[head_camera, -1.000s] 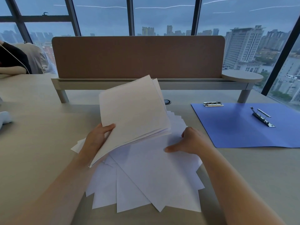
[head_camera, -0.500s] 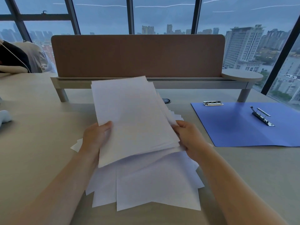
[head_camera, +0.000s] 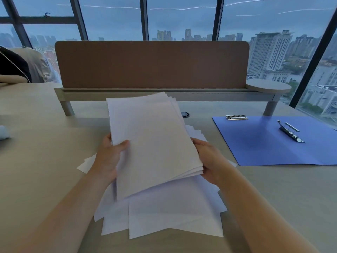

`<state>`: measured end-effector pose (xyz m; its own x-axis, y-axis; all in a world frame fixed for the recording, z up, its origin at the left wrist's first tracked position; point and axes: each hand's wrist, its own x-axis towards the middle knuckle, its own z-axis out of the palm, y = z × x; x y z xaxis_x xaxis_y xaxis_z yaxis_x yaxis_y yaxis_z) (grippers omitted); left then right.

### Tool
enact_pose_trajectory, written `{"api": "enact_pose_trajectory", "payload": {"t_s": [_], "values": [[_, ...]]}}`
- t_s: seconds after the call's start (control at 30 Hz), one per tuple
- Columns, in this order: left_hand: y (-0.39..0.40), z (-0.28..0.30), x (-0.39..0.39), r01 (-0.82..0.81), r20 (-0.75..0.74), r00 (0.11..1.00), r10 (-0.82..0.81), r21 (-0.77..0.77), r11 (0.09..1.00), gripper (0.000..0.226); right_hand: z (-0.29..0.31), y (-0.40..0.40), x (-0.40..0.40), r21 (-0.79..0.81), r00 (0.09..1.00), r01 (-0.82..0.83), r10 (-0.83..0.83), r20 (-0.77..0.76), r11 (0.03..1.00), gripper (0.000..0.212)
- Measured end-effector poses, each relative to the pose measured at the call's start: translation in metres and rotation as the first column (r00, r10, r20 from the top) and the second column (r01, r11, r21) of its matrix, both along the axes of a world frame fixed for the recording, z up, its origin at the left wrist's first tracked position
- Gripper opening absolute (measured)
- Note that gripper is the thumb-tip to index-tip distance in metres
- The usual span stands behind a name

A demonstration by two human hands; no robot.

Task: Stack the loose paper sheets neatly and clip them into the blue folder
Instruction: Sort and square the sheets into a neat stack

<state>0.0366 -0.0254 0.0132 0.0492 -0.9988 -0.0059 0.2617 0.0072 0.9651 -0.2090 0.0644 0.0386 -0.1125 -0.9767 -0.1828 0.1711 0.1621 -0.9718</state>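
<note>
A gathered bundle of white sheets (head_camera: 153,139) is held tilted above the desk, roughly squared with a few corners fanned at its top right. My left hand (head_camera: 109,154) grips its left edge, thumb on top. My right hand (head_camera: 209,159) grips its right lower edge. Under the bundle several loose sheets (head_camera: 173,216) lie fanned on the desk. The open blue folder (head_camera: 264,145) lies flat to the right, with a metal lever clip (head_camera: 290,131) on its inside and a second metal clip (head_camera: 236,117) at its far left corner.
A brown divider panel (head_camera: 151,64) on a grey raised shelf (head_camera: 164,95) runs across the back of the desk. A round cable port (head_camera: 185,114) sits behind the papers. A person's dark and light clothing (head_camera: 20,64) shows at far left, a white object (head_camera: 3,132) at the left edge.
My right hand left the loose sheets and took hold of the bundle's right edge. The bundle turned from a leftward tilt to straighter, now held by both hands.
</note>
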Motion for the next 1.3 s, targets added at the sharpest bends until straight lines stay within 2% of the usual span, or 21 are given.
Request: {"api": "enact_pose_trajectory", "payload": {"t_s": [0.1,0.17,0.23,0.3,0.33,0.43,0.5,0.53,0.63,0.7,0.77,0.83,0.87,0.9,0.93,1.0,1.07,1.1,1.13,1.2,1.3], "values": [[-0.004,-0.002,0.004,0.002,-0.096,0.995,0.005,0.068,0.998,0.044,0.000,-0.003,-0.003,-0.055,0.971,0.161,-0.169,-0.170,0.985,0.022],[-0.008,-0.005,0.014,0.049,-0.207,0.978,-0.016,0.160,0.986,0.038,-0.004,-0.006,-0.008,-0.081,0.891,0.313,-0.322,-0.321,0.946,0.029],[-0.009,-0.010,0.024,0.186,-0.472,0.879,-0.069,0.206,0.961,0.039,-0.006,-0.007,-0.014,-0.091,0.834,0.418,-0.422,-0.356,0.904,0.038],[-0.009,-0.015,0.029,0.332,-0.669,0.722,-0.178,0.109,0.937,0.064,-0.004,-0.007,-0.016,-0.072,0.828,0.465,-0.463,-0.316,0.882,0.044],[-0.009,-0.017,0.030,0.359,-0.700,0.682,-0.212,0.068,0.931,0.073,-0.003,-0.007,-0.018,-0.054,0.833,0.480,-0.474,-0.285,0.876,0.046],[-0.007,-0.013,0.026,0.374,-0.678,0.698,-0.228,0.074,0.925,0.099,-0.003,-0.010,-0.020,0.038,0.861,0.489,-0.476,-0.178,0.871,0.046],[-0.004,-0.007,0.022,0.369,-0.657,0.724,-0.212,0.108,0.923,0.100,-0.003,-0.011,-0.021,0.096,0.875,0.483,-0.476,-0.086,0.870,0.039],[-0.001,-0.004,0.021,0.366,-0.648,0.734,-0.202,0.127,0.922,0.091,-0.003,-0.012,-0.022,0.123,0.879,0.477,-0.476,-0.035,0.870,0.034],[0.007,0.003,0.015,0.302,-0.580,0.807,-0.114,0.239,0.923,0.032,-0.004,-0.013,-0.022,0.181,0.892,0.431,-0.447,0.061,0.884,0.037],[0.009,0.006,0.014,0.289,-0.559,0.824,-0.095,0.268,0.919,0.017,-0.009,-0.015,-0.020,0.146,0.915,0.404,-0.397,-0.074,0.903,0.052],[0.009,0.007,0.016,0.309,-0.574,0.810,-0.118,0.247,0.919,0.031,-0.012,-0.013,-0.017,0.037,0.854,0.359,-0.312,-0.416,0.932,0.067],[0.009,0.007,0.018,0.347,-0.594,0.787,-0.165,0.205,0.915,0.074,-0.017,-0.010,-0.016,0.018,0.635,0.282,-0.172,-0.753,0.959,0.091],[0.007,0.006,0.020,0.357,-0.601,0.778,-0.183,0.182,0.916,0.092,-0.020,-0.009,-0.014,0.055,0.522,0.247,-0.085,-0.849,0.967,0.104],[0.005,0.004,0.021,0.358,-0.601,0.776,-0.191,0.170,0.918,0.101,-0.022,-0.008,-0.013,0.097,0.444,0.219,-0.010,-0.896,0.971,0.116],[0.005,0.004,0.021,0.356,-0.603,0.773,-0.195,0.158,0.921,0.103,-0.024,-0.009,-0.013,0.127,0.413,0.196,0.036,-0.910,0.972,0.125],[0.006,0.005,0.018,0.347,-0.595,0.782,-0.185,0.170,0.922,0.091,-0.024,-0.009,-0.014,0.141,0.464,0.159,0.052,-0.884,0.977,0.129],[0.008,0.004,0.015,0.304,-0.554,0.820,-0.144,0.207,0.930,0.044,-0.021,-0.008,-0.015,0.142,0.506,0.124,0.061,-0.860,0.982,0.131],[0.008,0.005,0.013,0.262,-0.512,0.852,-0.107,0.242,0.934,0.019,-0.021,-0.008,-0.014,0.153,0.481,0.109,0.083,-0.873,0.982,0.134],[0.007,0.004,0.013,0.237,-0.479,0.873,-0.089,0.258,0.937,0.007,-0.022,-0.007,-0.013,0.164,0.439,0.095,0.107,-0.892,0.982,0.138],[0.006,0.002,0.012,0.232,-0.455,0.886,-0.091,0.264,0.936,0.007,-0.025,-0.007,-0.011,0.174,0.369,0.082,0.132,-0.920,0.981,0.144],[0.008,0.002,0.008,0.265,-0.491,0.861,-0.128,0.219,0.939,0.015,-0.027,-0.007,-0.009,0.167,0.315,0.060,0.140,-0.939,0.984,0.145]]}}
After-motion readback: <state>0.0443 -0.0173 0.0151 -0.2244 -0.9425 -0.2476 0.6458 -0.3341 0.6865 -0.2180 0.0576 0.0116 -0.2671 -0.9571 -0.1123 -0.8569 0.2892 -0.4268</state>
